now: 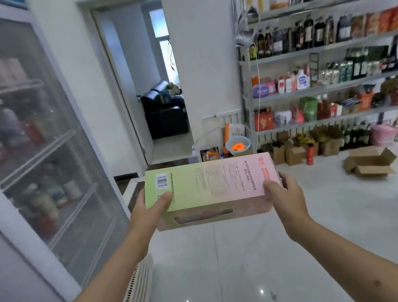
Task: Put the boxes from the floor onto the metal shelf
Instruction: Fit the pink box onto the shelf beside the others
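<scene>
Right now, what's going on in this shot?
A person carries a long green-and-pink box level in front of them, off the floor. The left hand grips the green end, thumb on top by the barcode; the right hand grips the pink end. The metal shelf stands ahead to the right, stocked with bottles and packets, so the box is not yet placed. Open cardboard boxes lie on the floor near it. A glass-door fridge stands on the left.

Both hands [147,212] [285,195] forward, fingers [163,199] curled.
</scene>
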